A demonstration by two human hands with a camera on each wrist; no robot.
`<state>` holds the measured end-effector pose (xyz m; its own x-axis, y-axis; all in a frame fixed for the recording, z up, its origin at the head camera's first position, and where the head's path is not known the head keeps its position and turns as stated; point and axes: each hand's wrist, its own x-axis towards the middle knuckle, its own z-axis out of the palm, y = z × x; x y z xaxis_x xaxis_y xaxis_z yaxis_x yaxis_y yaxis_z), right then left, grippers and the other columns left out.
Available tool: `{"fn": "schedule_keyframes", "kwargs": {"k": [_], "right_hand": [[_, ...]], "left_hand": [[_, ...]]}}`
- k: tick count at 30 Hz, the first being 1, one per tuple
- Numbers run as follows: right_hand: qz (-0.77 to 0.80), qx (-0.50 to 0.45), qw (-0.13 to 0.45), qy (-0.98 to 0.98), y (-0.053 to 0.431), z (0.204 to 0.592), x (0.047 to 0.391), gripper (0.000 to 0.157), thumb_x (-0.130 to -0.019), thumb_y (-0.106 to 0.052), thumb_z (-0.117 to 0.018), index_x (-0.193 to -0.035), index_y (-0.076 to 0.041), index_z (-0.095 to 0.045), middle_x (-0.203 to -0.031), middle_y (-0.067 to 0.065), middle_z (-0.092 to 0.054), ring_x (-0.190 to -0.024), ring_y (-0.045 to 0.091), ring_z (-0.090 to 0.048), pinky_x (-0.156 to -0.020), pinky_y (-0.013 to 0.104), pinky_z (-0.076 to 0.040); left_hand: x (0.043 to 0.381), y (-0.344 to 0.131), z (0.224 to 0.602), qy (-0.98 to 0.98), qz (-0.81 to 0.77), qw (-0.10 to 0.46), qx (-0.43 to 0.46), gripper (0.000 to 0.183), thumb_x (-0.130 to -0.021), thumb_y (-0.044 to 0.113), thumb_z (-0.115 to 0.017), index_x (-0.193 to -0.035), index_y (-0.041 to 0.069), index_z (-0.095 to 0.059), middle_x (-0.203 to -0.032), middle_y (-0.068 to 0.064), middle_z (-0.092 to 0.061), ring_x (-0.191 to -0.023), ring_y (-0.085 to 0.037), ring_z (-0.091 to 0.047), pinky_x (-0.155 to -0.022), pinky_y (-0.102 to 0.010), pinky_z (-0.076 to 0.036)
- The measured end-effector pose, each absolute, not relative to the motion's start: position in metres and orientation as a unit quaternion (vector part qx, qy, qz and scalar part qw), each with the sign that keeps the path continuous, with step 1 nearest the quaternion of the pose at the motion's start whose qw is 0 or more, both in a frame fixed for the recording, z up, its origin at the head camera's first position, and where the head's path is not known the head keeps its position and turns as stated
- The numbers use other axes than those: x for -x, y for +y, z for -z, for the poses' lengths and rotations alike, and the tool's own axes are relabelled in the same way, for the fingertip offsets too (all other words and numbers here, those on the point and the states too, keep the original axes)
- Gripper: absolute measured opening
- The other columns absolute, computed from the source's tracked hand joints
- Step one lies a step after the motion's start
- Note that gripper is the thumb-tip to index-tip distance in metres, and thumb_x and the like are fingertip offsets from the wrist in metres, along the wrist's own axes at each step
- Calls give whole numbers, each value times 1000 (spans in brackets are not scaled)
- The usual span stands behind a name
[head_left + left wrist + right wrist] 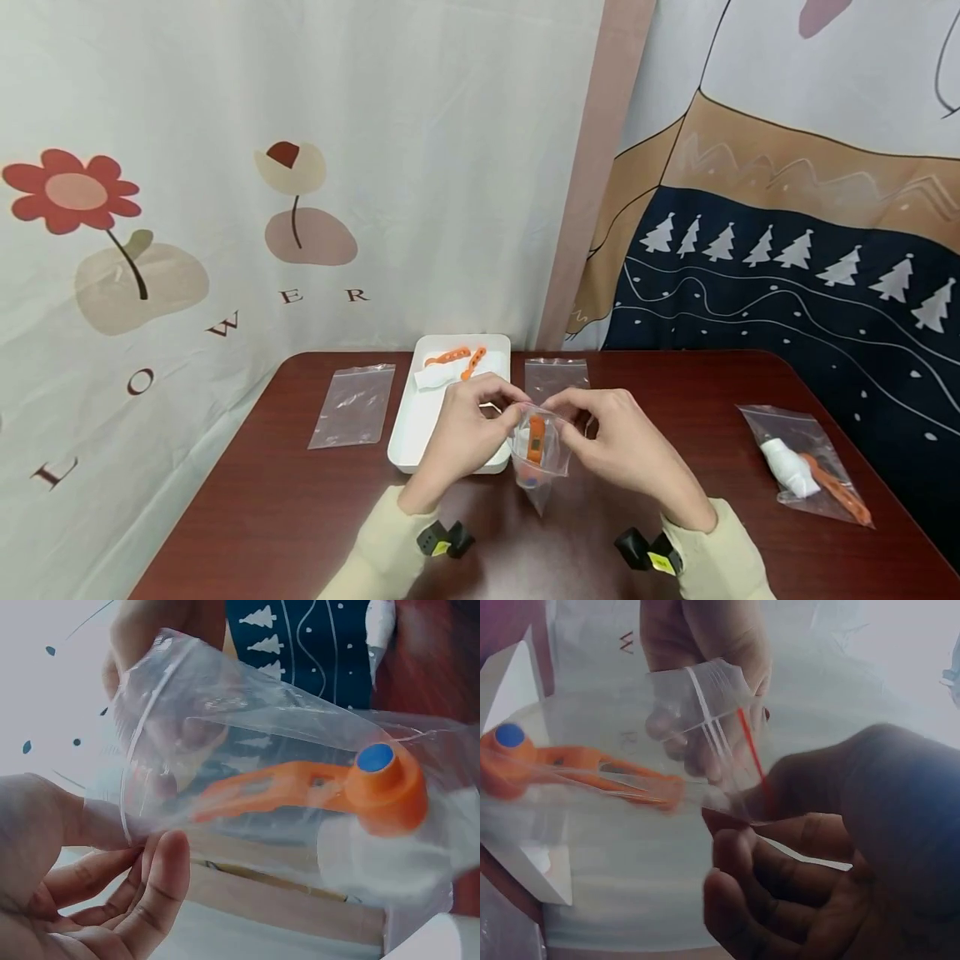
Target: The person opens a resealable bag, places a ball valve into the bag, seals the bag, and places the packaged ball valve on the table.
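Observation:
Both hands pinch the mouth of a clear zip-lock bag (555,460), which hangs above the table in the head view. My left hand (470,425) grips one side of the rim and my right hand (617,433) the other. Inside the bag lies an orange slotted plastic piece (296,787) with a blue-centred round end. A white part (375,859), blurred by the film, is beside that end. The red line (754,754) of the zip shows at the right thumb in the right wrist view.
A white tray (411,437) behind the left hand holds two orange pieces (474,363) and a white piece (435,376). Flat bags lie left (352,407) and behind the hands (557,375). Far right, a filled bag (806,467) holds a white and an orange piece. Patterned curtains back the table.

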<state>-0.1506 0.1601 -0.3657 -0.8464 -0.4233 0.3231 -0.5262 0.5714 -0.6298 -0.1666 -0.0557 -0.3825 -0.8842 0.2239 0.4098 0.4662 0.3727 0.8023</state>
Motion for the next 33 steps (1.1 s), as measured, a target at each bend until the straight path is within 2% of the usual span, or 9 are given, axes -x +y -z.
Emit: {"fn": "schedule_keyframes", "kwargs": {"k": [4, 7, 11, 14, 19, 23, 28, 33], "right_hand": [[-375, -290, 67, -878, 160, 364, 148, 27, -88, 3, -69, -103, -19, -66, -80, -10, -62, -70, 3, -56, -61, 24, -54], [-369, -318, 69, -871, 159, 362, 144, 26, -90, 0, -71, -102, -22, -67, -80, -12, -62, -69, 3, -56, -59, 24, -53], [-351, -345, 48, -869, 159, 361, 140, 4, -95, -26, -74, -96, -30, -73, -77, -17, -59, -65, 2, -54, -57, 20, -48], [-328, -354, 34, -875, 159, 361, 138, 6, -93, -39, -76, -90, -33, -75, -79, -19, -60, -63, -1, -52, -56, 19, -47], [-308, -342, 59, -886, 160, 358, 140, 8, -91, -20, -79, -88, -27, -76, -80, -19, -62, -64, -2, -50, -57, 18, -46], [-316, -340, 103, -880, 161, 358, 141, 11, -89, -14, -80, -88, -24, -74, -78, -18, -61, -67, -2, -51, -58, 18, -48], [-316, -348, 156, -869, 164, 357, 142, 13, -88, -12, -81, -89, -23, -74, -77, -18, -58, -69, -2, -51, -62, 20, -50], [-321, -354, 180, -860, 167, 356, 142, 19, -87, -7, -81, -91, -25, -74, -78, -16, -57, -68, -2, -49, -59, 19, -48]], "left_hand": [[166, -60, 378, -818, 525, 132, 193, 14, -88, 2, -74, -86, 14, -79, -85, 0, -74, -73, -6, -66, -65, -21, -57], [166, -62, 375, -818, 528, 142, 179, 14, -87, 1, -74, -85, 14, -79, -84, -1, -74, -71, -6, -65, -65, -19, -56], [168, -66, 373, -813, 537, 153, 165, 14, -86, -1, -73, -85, 12, -78, -80, -2, -74, -67, -7, -64, -64, -19, -55], [169, -68, 371, -802, 553, 157, 163, 15, -86, -3, -71, -88, 9, -78, -77, -6, -73, -65, -9, -64, -62, -20, -56], [169, -74, 367, -787, 572, 152, 172, 31, -87, -8, -62, -94, 14, -82, -80, -7, -68, -61, -12, -64, -57, -27, -59], [170, -79, 364, -794, 563, 137, 183, 42, -86, -11, -55, -86, 20, -84, -80, -5, -63, -63, -15, -62, -56, -31, -59], [169, -83, 362, -811, 523, 129, 229, 42, -80, -14, -54, -70, 18, -79, -81, 1, -62, -75, -13, -57, -56, -23, -52], [170, -89, 363, -825, 451, 139, 311, 36, -81, -12, -52, -66, 15, -72, -77, 6, -61, -68, -6, -50, -60, -18, -40]]}}
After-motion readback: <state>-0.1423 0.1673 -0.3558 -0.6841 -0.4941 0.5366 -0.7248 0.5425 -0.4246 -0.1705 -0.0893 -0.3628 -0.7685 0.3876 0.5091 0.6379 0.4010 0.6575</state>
